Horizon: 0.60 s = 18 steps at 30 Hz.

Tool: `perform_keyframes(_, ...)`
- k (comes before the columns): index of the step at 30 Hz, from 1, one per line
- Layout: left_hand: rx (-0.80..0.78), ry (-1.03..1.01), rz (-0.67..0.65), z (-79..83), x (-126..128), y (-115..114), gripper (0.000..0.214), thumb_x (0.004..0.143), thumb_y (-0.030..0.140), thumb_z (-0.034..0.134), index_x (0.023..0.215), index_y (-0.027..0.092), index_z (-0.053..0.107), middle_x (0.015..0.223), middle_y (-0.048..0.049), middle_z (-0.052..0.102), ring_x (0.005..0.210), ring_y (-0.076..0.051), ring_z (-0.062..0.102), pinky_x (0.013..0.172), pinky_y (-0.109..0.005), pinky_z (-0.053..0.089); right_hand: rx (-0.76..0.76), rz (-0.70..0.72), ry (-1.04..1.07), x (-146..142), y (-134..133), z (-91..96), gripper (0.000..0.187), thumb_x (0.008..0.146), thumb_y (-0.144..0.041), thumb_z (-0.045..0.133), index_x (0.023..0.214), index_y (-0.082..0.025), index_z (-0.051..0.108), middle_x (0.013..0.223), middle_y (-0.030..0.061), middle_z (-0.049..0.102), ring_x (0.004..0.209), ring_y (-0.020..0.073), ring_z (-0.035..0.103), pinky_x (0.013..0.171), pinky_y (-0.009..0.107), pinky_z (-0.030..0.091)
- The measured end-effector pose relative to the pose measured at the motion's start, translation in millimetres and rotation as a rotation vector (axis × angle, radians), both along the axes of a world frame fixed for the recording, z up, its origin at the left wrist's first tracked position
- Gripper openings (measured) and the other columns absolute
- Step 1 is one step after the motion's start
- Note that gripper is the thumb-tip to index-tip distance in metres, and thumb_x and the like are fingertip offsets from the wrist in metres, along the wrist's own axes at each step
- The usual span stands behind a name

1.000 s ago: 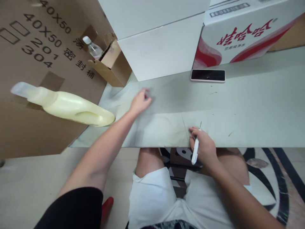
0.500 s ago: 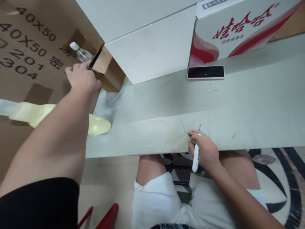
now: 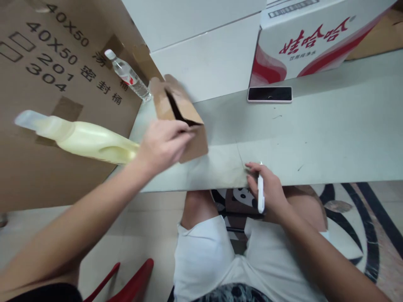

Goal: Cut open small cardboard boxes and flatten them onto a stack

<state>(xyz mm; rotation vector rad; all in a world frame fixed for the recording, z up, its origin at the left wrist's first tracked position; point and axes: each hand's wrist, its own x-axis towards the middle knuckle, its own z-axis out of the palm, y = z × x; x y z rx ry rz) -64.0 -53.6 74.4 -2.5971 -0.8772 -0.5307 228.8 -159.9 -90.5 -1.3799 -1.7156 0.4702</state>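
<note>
My left hand (image 3: pixel 166 142) is closed on the top edge of a small brown cardboard box (image 3: pixel 194 144), whose top flaps are parted by a dark gap. The box looks tilted over the pale table (image 3: pixel 315 142). At the table's front edge my right hand (image 3: pixel 267 186) is closed around a white utility knife (image 3: pixel 260 193), its blade end pointing away from me. Behind my left forearm stands a pale yellow bottle (image 3: pixel 94 140) with a clear cap. Beyond the small box is a clear water bottle (image 3: pixel 132 77) with a white cap.
A large printed carton (image 3: pixel 94 96) borders the left side. White boxes (image 3: pixel 208 58) and a red-and-white water carton (image 3: pixel 302 52) line the back. A phone (image 3: pixel 270 95) lies in front of that carton.
My left hand has brought the small box from the back left toward me and to the right, uncovering the water bottle. My right hand still holds the knife, almost in place.
</note>
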Motion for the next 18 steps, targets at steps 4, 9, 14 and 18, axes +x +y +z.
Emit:
perform_keyframes(4, -0.003, -0.184, -0.266, -6.5, 64, -57, 0.010, 0.097, 0.015, 0.063, 0.099, 0.020, 0.071, 0.101, -0.0025, 0.078, 0.083, -0.013, 0.070, 0.075, -0.033, 0.045, 0.156, 0.015, 0.242, 7, -10, 47.3, 0.019, 0.093, -0.021, 0.062, 0.106, -0.029, 0.050, 0.121, 0.0087, 0.078, 0.116, 0.0251, 0.076, 0.099, 0.049, 0.062)
perform_keyframes(9, -0.146, -0.362, -0.466, -16.1, 111, -93, 0.018, 0.094, 0.017, 0.069, 0.111, 0.025, 0.069, 0.102, -0.0012, 0.079, 0.082, -0.012, 0.070, 0.069, -0.028, 0.048, 0.387, 0.172, 0.313, 20, -16, 100.6, 0.020, 0.090, -0.021, 0.066, 0.098, -0.029, 0.050, 0.098, 0.0008, 0.081, 0.109, 0.0253, 0.078, 0.100, 0.053, 0.060)
perform_keyframes(14, -0.258, -0.472, -0.522, -15.7, 93, -79, 0.020, 0.096, 0.024, 0.061, 0.116, 0.027, 0.066, 0.115, -0.0039, 0.078, 0.110, -0.018, 0.071, 0.094, -0.033, 0.059, 0.382, 0.283, 0.031, 29, -15, 114.1, 0.019, 0.089, -0.027, 0.069, 0.085, -0.030, 0.050, 0.077, -0.0034, 0.079, 0.107, 0.0267, 0.077, 0.096, 0.049, 0.055)
perform_keyframes(18, -0.304, -0.320, 0.126, -17.5, 76, -34, 0.025, 0.098, 0.039, 0.058, 0.116, 0.027, 0.070, 0.145, -0.0081, 0.061, 0.142, -0.034, 0.052, 0.117, -0.056, 0.044, 0.416, 0.192, -0.043, 30, -16, 109.6, 0.016, 0.086, -0.022, 0.068, 0.084, -0.030, 0.054, 0.068, -0.0056, 0.074, 0.098, 0.0254, 0.078, 0.096, 0.047, 0.052)
